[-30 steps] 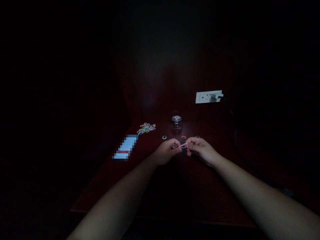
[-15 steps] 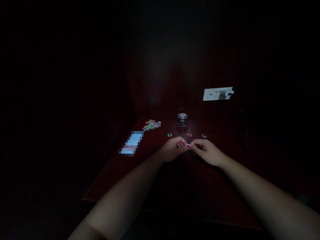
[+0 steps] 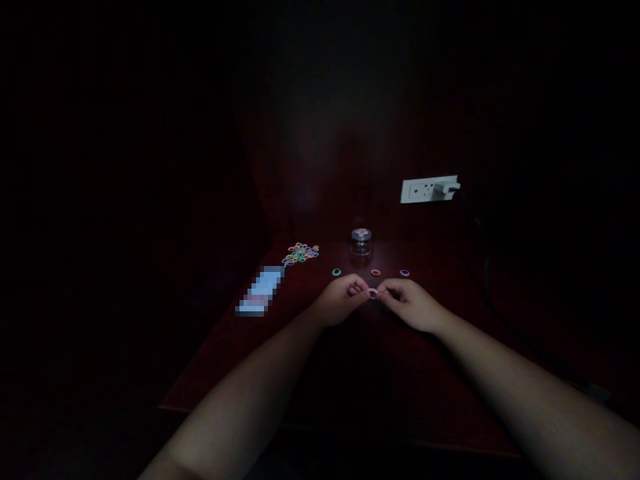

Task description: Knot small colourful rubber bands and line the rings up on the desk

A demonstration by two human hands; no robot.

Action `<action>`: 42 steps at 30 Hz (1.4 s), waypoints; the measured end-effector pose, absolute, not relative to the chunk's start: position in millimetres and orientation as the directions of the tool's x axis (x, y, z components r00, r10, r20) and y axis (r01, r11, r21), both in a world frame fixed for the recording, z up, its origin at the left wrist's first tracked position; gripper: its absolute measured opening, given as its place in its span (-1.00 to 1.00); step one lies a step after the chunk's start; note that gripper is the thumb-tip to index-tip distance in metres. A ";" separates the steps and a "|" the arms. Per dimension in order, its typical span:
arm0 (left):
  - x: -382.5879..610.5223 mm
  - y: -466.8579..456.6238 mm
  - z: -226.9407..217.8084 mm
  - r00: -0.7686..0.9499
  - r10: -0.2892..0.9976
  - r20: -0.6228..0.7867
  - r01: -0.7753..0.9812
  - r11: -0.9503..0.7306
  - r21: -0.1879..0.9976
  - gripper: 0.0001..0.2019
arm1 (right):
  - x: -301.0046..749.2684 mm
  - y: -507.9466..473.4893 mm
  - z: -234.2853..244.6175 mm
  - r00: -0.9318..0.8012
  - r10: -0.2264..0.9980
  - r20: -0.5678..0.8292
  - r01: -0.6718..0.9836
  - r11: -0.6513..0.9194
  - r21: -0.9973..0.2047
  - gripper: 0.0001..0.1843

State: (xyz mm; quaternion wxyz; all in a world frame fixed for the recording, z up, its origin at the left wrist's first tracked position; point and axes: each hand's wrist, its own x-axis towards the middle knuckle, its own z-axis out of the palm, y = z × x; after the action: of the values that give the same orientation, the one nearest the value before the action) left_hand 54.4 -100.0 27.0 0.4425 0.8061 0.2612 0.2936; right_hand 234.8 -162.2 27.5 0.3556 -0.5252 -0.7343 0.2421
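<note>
Between my two hands is a small pink hair tie (image 3: pixel 373 292), a ring pinched on both sides. My left hand (image 3: pixel 345 298) has its fingertips closed on the left side of it. Thumb and finger of my right hand (image 3: pixel 407 303) pinch the right side. Just beyond the hands three single hair ties lie in a row on the dark red table (image 3: pixel 300 333): a green one (image 3: pixel 337 272), an orange one (image 3: pixel 375 273) and a purple one (image 3: pixel 405 273).
A pile of many-coloured hair ties (image 3: pixel 301 253) lies at the back left, by a blurred bright rectangle (image 3: pixel 261 291). A clear lidded jar (image 3: pixel 361 243) stands behind the row. On the wall is a socket (image 3: pixel 429 189) with a plug and a dark cable running down the right.
Both hands still hold the pink hair tie, which now shows as a more open ring between the fingertips. The whole view has shifted slightly.
</note>
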 end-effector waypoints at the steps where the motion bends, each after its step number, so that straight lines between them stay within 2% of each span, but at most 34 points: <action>1: 53.9 -99.5 27.0 0.694 0.680 0.239 0.172 -0.478 0.861 -0.76 | 235.4 -161.7 26.5 -0.188 0.946 0.262 0.618 0.322 -0.718 -0.72; 4: 50.5 -93.9 25.9 0.693 0.671 0.262 0.230 -0.551 0.802 -0.76 | 238.9 -159.1 22.4 -0.182 0.961 0.207 0.694 0.275 -0.665 -0.77; 9: 47.9 -75.4 21.9 0.593 0.708 0.384 0.462 -0.689 0.559 -0.78 | 243.9 -156.9 19.9 -0.142 0.982 0.122 0.786 0.187 -0.590 -0.82; 16: 71.1 -59.4 20.3 0.546 0.693 0.471 0.706 -0.683 0.186 -0.88 | 241.5 -158.8 23.1 -0.085 0.990 0.116 0.846 0.133 -0.516 -0.83; 20: 81.0 -58.8 23.0 0.567 0.713 0.413 0.759 -0.647 0.074 -0.84 | 240.3 -158.7 23.2 -0.090 0.990 0.111 0.850 0.134 -0.510 -0.83; 26: 84.6 -70.8 23.3 0.634 0.679 0.369 0.722 -0.691 0.030 -0.62 | 241.1 -157.1 20.4 -0.090 0.989 0.117 0.847 0.138 -0.513 -0.81; 33: 82.5 -75.5 13.8 0.686 0.724 0.079 0.721 -0.690 0.062 -0.43 | 240.8 -157.4 20.3 -0.094 0.989 0.111 0.838 0.139 -0.528 -0.79; 39: 78.8 -74.8 12.8 0.689 0.714 0.123 0.710 -0.699 0.085 -0.31 | 240.3 -160.8 24.4 -0.102 0.988 0.118 0.838 0.149 -0.525 -0.78; 42: 77.5 -75.0 11.3 0.680 0.731 0.060 0.723 -0.682 0.110 -0.27 | 239.6 -160.9 25.8 -0.105 0.989 0.103 0.834 0.144 -0.533 -0.78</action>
State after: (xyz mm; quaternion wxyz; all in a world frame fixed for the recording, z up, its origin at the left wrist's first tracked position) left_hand 77.5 -75.0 11.3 0.0383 0.9157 0.3970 0.0495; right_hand 239.6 -160.9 25.8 0.2232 -0.6305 -0.7227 0.1741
